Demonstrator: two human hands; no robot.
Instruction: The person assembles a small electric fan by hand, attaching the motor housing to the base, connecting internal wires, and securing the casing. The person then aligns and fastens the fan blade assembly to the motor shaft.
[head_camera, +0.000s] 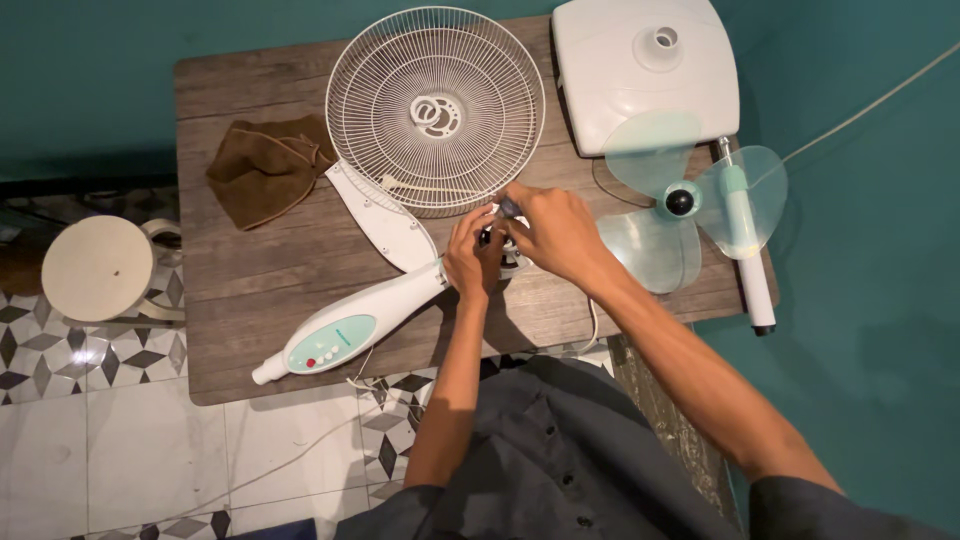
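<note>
Two hands meet near the middle of the wooden table (250, 100), a little toward its front edge, over the motor end of a white fan neck (350, 325). The left hand (472, 258) is curled around that motor end, fingers closed on it, so the part lies under and inside the palm and is mostly hidden. The right hand (555, 232) comes in from the right with its fingertips pinched on a small dark piece (507, 207) at the top of the motor; what the piece is cannot be told. The neck runs from the hands toward the front left corner, ending in a pale green control panel. Just behind the hands lies a round wire fan guard (436, 108). A brown cloth (265, 165) sits toward the left edge, a white square base (640, 80) at the back right corner, and translucent green fan blades (690, 210) near the right edge.
</note>
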